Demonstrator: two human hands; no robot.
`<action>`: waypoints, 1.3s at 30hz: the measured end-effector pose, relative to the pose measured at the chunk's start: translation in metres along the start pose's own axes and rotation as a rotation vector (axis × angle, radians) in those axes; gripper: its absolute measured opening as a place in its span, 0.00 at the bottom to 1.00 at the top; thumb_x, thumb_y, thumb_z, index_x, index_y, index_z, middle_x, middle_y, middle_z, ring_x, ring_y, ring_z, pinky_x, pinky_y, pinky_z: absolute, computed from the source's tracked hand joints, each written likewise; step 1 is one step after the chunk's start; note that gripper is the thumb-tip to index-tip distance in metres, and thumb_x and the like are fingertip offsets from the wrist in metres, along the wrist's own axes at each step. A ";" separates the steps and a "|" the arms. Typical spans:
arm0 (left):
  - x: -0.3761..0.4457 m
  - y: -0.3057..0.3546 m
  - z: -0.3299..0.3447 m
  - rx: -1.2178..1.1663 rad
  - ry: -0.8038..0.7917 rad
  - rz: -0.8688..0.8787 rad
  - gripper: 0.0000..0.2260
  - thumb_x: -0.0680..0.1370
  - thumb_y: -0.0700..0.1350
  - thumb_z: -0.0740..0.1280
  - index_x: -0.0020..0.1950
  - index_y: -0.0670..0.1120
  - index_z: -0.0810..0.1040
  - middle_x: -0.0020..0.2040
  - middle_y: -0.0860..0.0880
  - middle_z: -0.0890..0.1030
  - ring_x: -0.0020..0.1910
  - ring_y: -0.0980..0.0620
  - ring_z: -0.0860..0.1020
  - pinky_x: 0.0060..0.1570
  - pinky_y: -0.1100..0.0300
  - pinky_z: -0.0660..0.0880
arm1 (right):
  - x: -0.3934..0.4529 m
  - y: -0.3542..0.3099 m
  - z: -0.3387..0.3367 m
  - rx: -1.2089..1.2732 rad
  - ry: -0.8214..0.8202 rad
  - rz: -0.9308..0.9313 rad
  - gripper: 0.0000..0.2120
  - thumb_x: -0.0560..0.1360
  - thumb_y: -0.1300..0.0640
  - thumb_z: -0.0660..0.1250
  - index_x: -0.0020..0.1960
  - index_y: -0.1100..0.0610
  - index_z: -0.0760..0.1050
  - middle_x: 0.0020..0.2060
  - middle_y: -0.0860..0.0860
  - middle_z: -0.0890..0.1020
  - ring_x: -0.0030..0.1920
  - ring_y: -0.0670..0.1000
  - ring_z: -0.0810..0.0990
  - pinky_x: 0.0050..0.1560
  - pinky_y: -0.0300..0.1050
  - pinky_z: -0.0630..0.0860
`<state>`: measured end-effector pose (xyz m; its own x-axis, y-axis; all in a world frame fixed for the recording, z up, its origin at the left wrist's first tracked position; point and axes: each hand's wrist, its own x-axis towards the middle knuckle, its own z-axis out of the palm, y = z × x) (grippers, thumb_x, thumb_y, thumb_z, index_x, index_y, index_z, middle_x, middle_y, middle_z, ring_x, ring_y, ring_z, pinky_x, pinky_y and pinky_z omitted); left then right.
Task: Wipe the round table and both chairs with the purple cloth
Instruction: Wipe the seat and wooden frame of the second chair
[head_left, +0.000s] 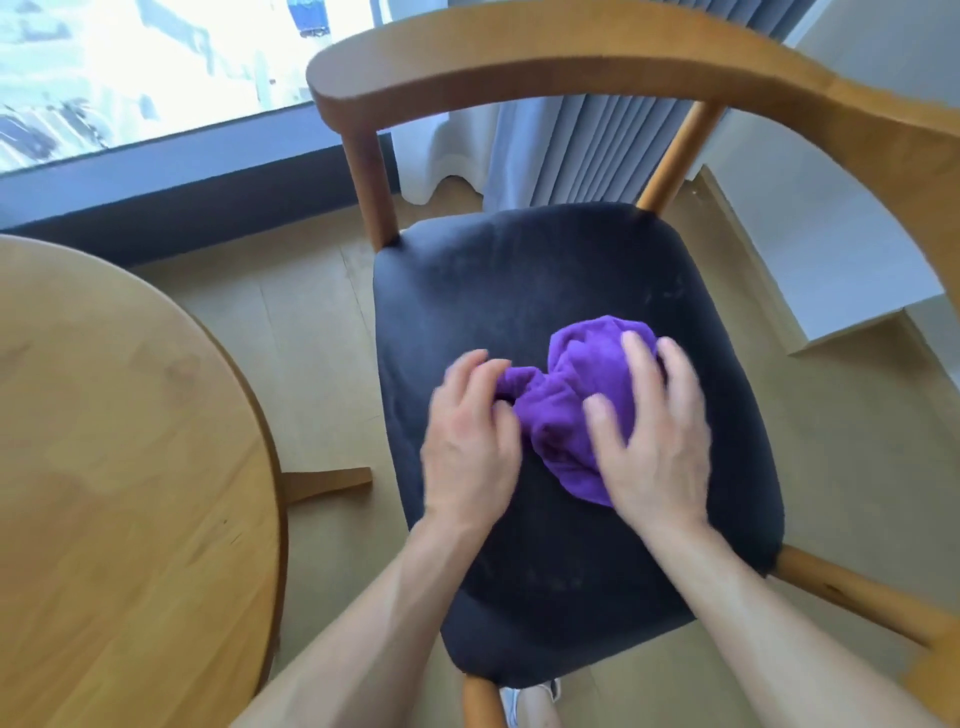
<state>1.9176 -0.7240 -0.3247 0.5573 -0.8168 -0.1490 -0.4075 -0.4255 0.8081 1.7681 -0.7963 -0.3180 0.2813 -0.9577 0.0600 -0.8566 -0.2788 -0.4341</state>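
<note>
The purple cloth (571, 410) lies bunched on the black seat (519, 291) of a wooden chair (571, 57), right of the seat's middle. The left hand (470, 447) pinches the cloth's left end with curled fingers. The right hand (652, 441) lies spread over the cloth's right side, fingers straight and pressing down. Bare seat shows all around the cloth. The round table (114, 441) stands to the left, its edge apart from the chair, with a strip of wooden floor (311, 332) between them.

My left hand (467, 441) pinches one end of the bunched purple cloth (576, 410) on the chair (519, 291)'s black seat. My right hand (654, 447) lies spread over it. The round table (114, 441) stands just beside the chair.
</note>
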 end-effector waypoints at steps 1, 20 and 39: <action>0.004 -0.010 -0.003 0.089 0.070 -0.040 0.17 0.78 0.37 0.63 0.66 0.47 0.77 0.72 0.50 0.72 0.68 0.48 0.71 0.66 0.50 0.70 | -0.002 -0.003 0.004 -0.060 -0.086 -0.026 0.35 0.74 0.37 0.63 0.78 0.44 0.57 0.78 0.54 0.57 0.76 0.57 0.60 0.68 0.57 0.67; 0.126 -0.032 0.001 0.644 -0.167 0.007 0.20 0.84 0.55 0.51 0.74 0.53 0.69 0.80 0.50 0.61 0.79 0.47 0.58 0.73 0.45 0.64 | 0.065 0.029 0.025 -0.054 -0.196 -0.224 0.34 0.58 0.58 0.68 0.66 0.55 0.72 0.62 0.53 0.74 0.56 0.61 0.74 0.55 0.55 0.73; 0.138 -0.029 -0.033 0.309 -0.200 -0.165 0.25 0.78 0.39 0.56 0.71 0.60 0.72 0.76 0.65 0.65 0.76 0.59 0.62 0.70 0.50 0.67 | 0.130 -0.034 0.075 0.128 -0.344 -0.473 0.34 0.60 0.50 0.69 0.65 0.59 0.73 0.58 0.52 0.78 0.54 0.56 0.74 0.56 0.47 0.72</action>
<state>2.0305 -0.8117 -0.3504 0.4943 -0.7743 -0.3952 -0.5394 -0.6297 0.5590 1.8660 -0.9061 -0.3633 0.7613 -0.6483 -0.0122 -0.5518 -0.6379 -0.5373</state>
